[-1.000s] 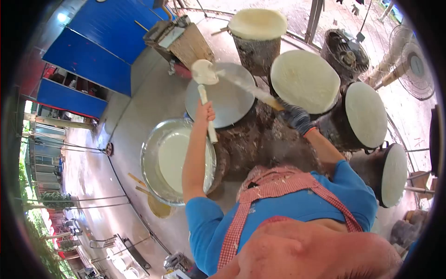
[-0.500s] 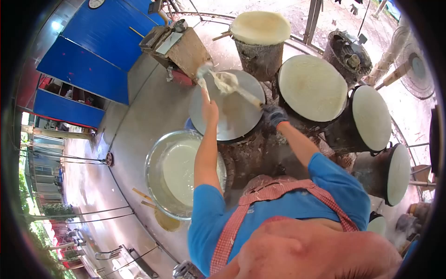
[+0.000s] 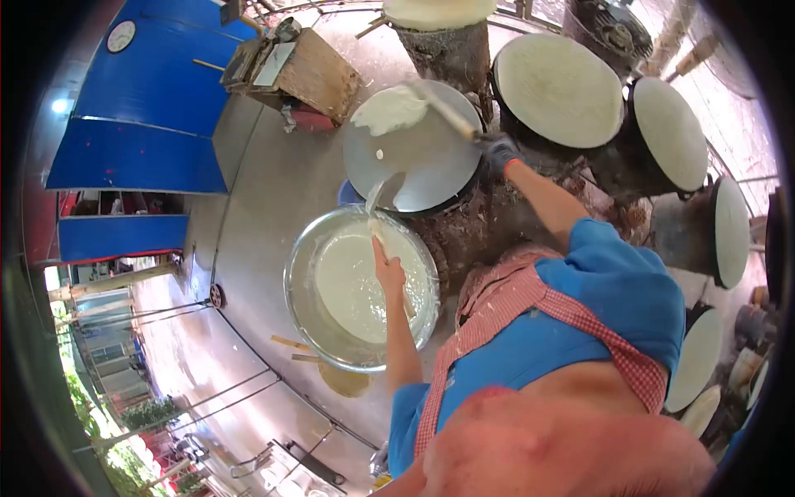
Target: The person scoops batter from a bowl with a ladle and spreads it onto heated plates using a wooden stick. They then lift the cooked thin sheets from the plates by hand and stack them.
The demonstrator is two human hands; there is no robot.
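Observation:
My left hand (image 3: 387, 270) grips the handle of a ladle (image 3: 386, 192) above a big metal bowl (image 3: 300, 308) full of pale batter (image 3: 352, 286). The ladle's cup hangs over the near edge of a round grey griddle (image 3: 431, 166). My right hand (image 3: 499, 151), in a dark glove, holds a long wooden spreader (image 3: 447, 112). The spreader's far end rests in a blob of batter (image 3: 389, 109) on the griddle's far left side. I wear a blue shirt and a red checked apron.
Several more round griddles covered with pale sheets ring the spot: (image 3: 559, 87), (image 3: 671, 132), (image 3: 733, 232), (image 3: 437, 10). A wooden box (image 3: 302, 70) stands beyond the griddle. A blue wall (image 3: 141, 91) with a clock (image 3: 121, 36) is at the left, above wet concrete floor (image 3: 265, 190).
My left hand has drawn the ladle back from the griddle's far side to above the bowl. The batter now lies on the griddle under the spreader. My head has tilted down.

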